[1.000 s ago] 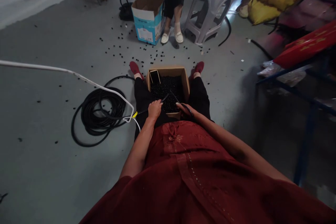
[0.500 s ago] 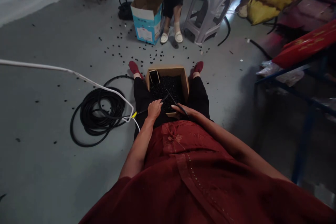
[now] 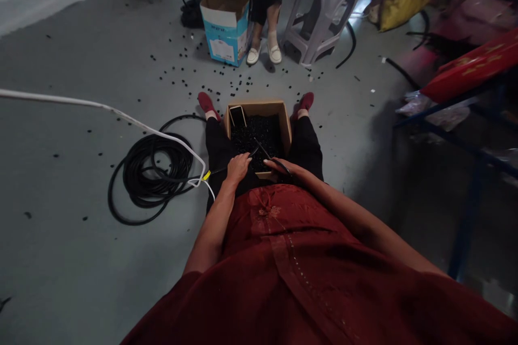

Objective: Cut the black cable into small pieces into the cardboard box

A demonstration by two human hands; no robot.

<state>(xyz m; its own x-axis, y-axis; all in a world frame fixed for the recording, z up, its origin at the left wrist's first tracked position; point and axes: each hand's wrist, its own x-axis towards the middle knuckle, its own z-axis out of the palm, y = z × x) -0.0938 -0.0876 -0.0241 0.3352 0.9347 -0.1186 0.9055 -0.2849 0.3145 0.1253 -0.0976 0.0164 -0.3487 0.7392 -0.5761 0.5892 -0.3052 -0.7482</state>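
Note:
An open cardboard box [image 3: 286,124] full of small black pieces stands on the floor between my knees, with a phone [image 3: 237,115] leaning in its far left corner. My left hand [image 3: 238,167] is closed round the end of a thin black hose that leads left to the coil [image 3: 151,175] on the floor. My right hand [image 3: 281,167] is closed on black scissors [image 3: 265,150], whose blades point at the hose end over the box.
Another person's legs in white shoes [image 3: 264,54] stand at the back beside a blue and brown carton [image 3: 224,24] and a grey plastic stool [image 3: 324,11]. Black bits litter the floor. A white cable [image 3: 121,116] crosses left. A blue-framed rack [image 3: 473,118] stands at right.
My right hand with the scissors has shifted slightly left toward the hose end. The view has tilted a little; the left hand stays in place.

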